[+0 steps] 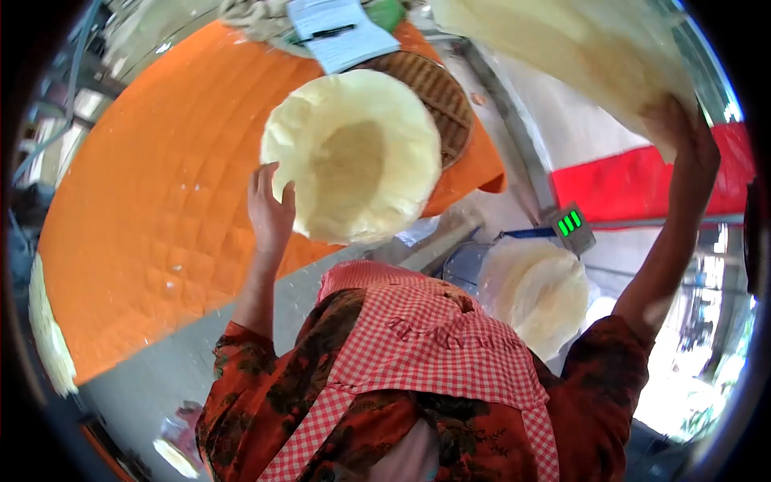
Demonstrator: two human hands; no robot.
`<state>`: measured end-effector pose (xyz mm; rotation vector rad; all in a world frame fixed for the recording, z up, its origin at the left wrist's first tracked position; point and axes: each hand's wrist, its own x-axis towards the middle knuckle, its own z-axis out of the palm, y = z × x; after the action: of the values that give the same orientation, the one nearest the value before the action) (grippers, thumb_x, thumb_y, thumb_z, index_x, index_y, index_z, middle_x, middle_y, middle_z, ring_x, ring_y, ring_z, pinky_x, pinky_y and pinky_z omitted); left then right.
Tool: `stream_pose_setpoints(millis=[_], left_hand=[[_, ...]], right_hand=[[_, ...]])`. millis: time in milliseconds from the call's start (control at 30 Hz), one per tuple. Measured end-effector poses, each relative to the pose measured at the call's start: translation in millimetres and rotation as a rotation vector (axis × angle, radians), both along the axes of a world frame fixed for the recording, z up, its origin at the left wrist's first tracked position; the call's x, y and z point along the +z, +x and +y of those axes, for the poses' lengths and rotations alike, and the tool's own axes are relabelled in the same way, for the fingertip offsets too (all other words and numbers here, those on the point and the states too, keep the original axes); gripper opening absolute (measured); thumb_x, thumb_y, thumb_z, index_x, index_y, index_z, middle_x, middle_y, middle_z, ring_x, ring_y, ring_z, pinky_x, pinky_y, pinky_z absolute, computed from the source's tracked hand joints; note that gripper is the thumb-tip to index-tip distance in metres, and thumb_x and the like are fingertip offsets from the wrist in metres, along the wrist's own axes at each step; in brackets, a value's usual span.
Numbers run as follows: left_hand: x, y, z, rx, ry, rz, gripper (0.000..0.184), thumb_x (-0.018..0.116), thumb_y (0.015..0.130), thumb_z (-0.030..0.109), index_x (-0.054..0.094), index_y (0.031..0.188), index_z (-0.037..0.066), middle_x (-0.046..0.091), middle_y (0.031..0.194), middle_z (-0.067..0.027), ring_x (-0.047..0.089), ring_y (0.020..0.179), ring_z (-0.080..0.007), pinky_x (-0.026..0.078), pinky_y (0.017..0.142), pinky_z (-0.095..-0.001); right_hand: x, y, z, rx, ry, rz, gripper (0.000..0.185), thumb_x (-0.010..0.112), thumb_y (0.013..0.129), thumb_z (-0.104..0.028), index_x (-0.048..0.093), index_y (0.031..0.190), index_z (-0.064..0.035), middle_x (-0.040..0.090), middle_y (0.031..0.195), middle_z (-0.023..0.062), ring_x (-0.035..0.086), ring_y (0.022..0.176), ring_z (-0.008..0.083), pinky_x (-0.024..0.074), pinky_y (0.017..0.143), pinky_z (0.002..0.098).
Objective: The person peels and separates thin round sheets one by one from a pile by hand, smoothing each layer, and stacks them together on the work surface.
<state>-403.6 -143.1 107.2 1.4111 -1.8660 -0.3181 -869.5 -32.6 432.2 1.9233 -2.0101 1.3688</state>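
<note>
A stack of thin, round, pale yellow sheets [351, 157] lies on the orange cloth, partly over a woven basket tray. At its left edge is my left hand [271, 205], thumb and fingers apart, the thumb near or touching the rim. My right hand [681, 132] is raised at the upper right, its fingers closed on the edge of a large thin pale sheet [578, 52]. That sheet stretches up and left, out of view at the top. It is held apart from the stack.
The orange cloth [161, 209] covers a table on the left. A brown woven tray [430, 100], papers with a pen [341, 36], a scale display with green digits [570, 225], more pale round sheets in plastic [534, 293], and a red cloth [602, 189] surround me.
</note>
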Motion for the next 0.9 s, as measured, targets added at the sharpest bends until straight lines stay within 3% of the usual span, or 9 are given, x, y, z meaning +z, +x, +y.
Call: stream_pose_setpoints(millis=[100,233,267,333,400,533,700,767,900], left_hand=[[-15.3,-15.5,-46.0,-0.267,-0.253,-0.102,0.037,0.069,0.078,0.005,0.058,0.114,0.002,0.059,0.117,-0.0151,0.056,0.110,-0.0311,0.046,0.095,-0.0390],[22.4,-92.5,-42.6,-0.556,0.223,0.256,0.017,0.058,0.091,0.003,0.060,0.108,0.001,0.064,0.098,-0.0058,0.060,0.087,-0.0127,0.050,0.079,-0.0258],[24.5,-113.8,-31.8,-0.650,0.376,0.364,0.014,0.056,0.092,0.003,0.059,0.106,0.001,0.062,0.095,-0.0028,0.057,0.086,-0.0101,0.048,0.079,-0.0249],[14.9,-156.8,-5.2,-0.768,0.515,0.418,0.013,0.058,0.091,0.003,0.059,0.104,0.001,0.061,0.094,-0.0012,0.057,0.088,-0.0089,0.048,0.081,-0.0241],[-5.4,-201.6,20.3,-0.986,0.598,0.416,0.014,0.058,0.089,0.002,0.060,0.103,0.002,0.062,0.094,-0.0016,0.057,0.090,-0.0082,0.047,0.083,-0.0232],[-6.8,-283.8,102.0,-1.305,0.831,0.420,0.016,0.057,0.089,0.004,0.059,0.105,0.003,0.062,0.098,-0.0044,0.061,0.088,-0.0113,0.049,0.078,-0.0247],[-11.8,-356.7,189.5,-1.241,1.563,0.493,0.033,0.054,0.095,0.029,0.052,0.116,0.003,0.061,0.107,-0.0116,0.063,0.095,-0.0233,0.052,0.082,-0.0346],[-24.5,-381.0,218.2,-1.158,1.858,0.576,0.053,0.049,0.094,0.048,0.047,0.121,0.002,0.059,0.115,-0.0159,0.059,0.106,-0.0310,0.050,0.089,-0.0445],[-56.5,-421.1,264.7,-0.798,2.172,0.753,0.066,0.050,0.089,0.059,0.046,0.122,0.002,0.054,0.125,-0.0153,0.054,0.114,-0.0318,0.049,0.090,-0.0447]], right_hand=[[2.6,-3.9,59.2,-0.067,0.153,0.039,0.025,0.050,0.096,-0.016,0.064,0.108,0.0011,0.069,0.088,0.0089,0.067,0.082,0.0165,0.0532,0.078,0.0307],[5.9,-26.3,111.9,-0.193,0.371,0.096,0.019,0.055,0.081,-0.007,0.066,0.094,0.0021,0.068,0.074,0.0143,0.067,0.073,0.0184,0.0500,0.066,0.0318],[-1.9,-54.9,127.9,-0.167,0.446,0.265,0.018,0.052,0.085,-0.006,0.064,0.095,0.0032,0.067,0.071,0.0112,0.066,0.072,0.0164,0.0504,0.065,0.0301],[-41.8,-138.4,158.7,-0.291,0.577,0.031,0.019,0.050,0.086,-0.005,0.065,0.095,0.0027,0.069,0.077,0.0103,0.066,0.069,0.0192,0.0522,0.065,0.0318],[-56.7,-180.5,199.1,-0.512,0.592,0.416,0.019,0.052,0.085,-0.003,0.066,0.097,-0.0007,0.069,0.087,0.0153,0.066,0.078,0.0227,0.0520,0.071,0.0335],[-54.8,-221.6,294.7,-0.586,0.431,0.297,0.015,0.054,0.086,-0.004,0.066,0.093,-0.0009,0.068,0.085,0.0168,0.064,0.077,0.0214,0.0500,0.068,0.0323],[-68.3,-146.4,389.2,-0.584,0.356,0.394,0.023,0.056,0.084,0.000,0.066,0.105,-0.0032,0.067,0.094,0.0116,0.064,0.088,0.0233,0.0492,0.080,0.0301],[-122.2,-125.9,431.2,-0.541,0.337,0.500,0.025,0.056,0.081,-0.001,0.067,0.103,-0.0085,0.066,0.104,0.0089,0.062,0.099,0.0245,0.0465,0.087,0.0340],[-275.9,-72.1,485.8,-0.601,0.430,0.461,0.030,0.055,0.073,-0.003,0.067,0.098,-0.0130,0.062,0.115,0.0041,0.052,0.117,0.0258,0.0362,0.100,0.0449]])
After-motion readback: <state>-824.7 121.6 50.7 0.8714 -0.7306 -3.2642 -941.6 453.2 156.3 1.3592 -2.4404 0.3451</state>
